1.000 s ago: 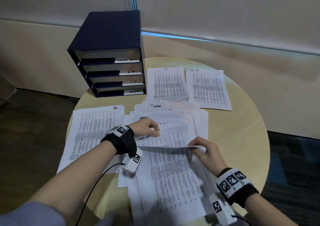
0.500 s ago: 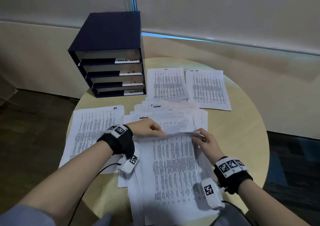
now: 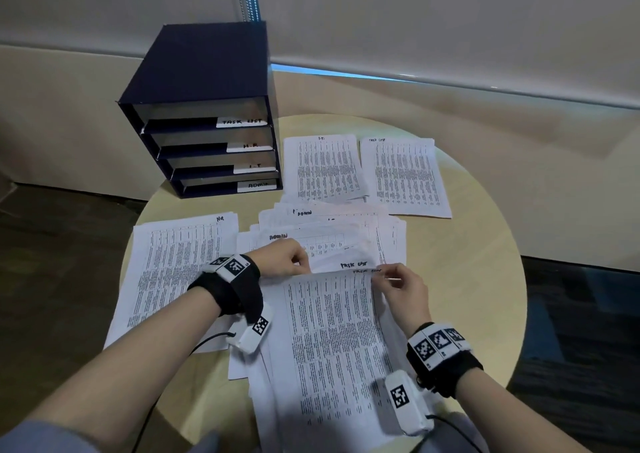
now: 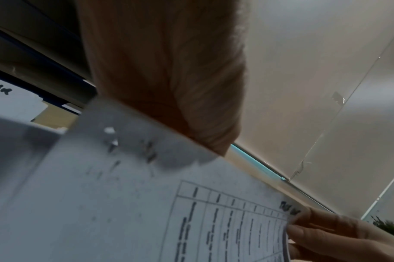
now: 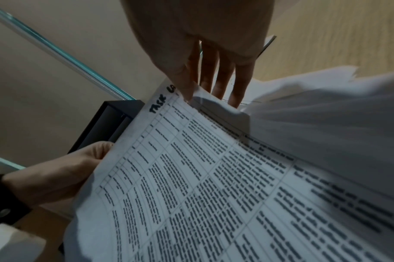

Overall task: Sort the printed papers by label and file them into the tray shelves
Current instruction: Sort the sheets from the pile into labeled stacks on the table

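Observation:
A printed sheet marked TASK LIST (image 3: 332, 334) (image 5: 213, 177) (image 4: 146, 212) lies on top of a loose heap of papers (image 3: 346, 241) in the middle of the round table (image 3: 485, 279). My left hand (image 3: 287, 262) (image 5: 57, 175) pinches its top left edge. My right hand (image 3: 398, 282) (image 5: 205, 70) (image 4: 326, 235) pinches its top right corner, thumb on top and fingers underneath. The dark blue tray shelf unit (image 3: 207, 113) stands at the back left, with slots labelled TASK LIST, H.R., I.T. and ADMIN.
Sorted sheets lie apart: an HR sheet (image 3: 180, 269) at the left, an I.T. sheet (image 3: 325, 168) and a TASK LIST sheet (image 3: 405, 175) at the back. Papers marked ADMIN show in the heap. Bare table (image 3: 460, 314) lies to the right; a wall runs behind.
The folded-down top sheet has been flattened out away from me. Both hands moved up with its top edge, and its TASK LIST label now shows.

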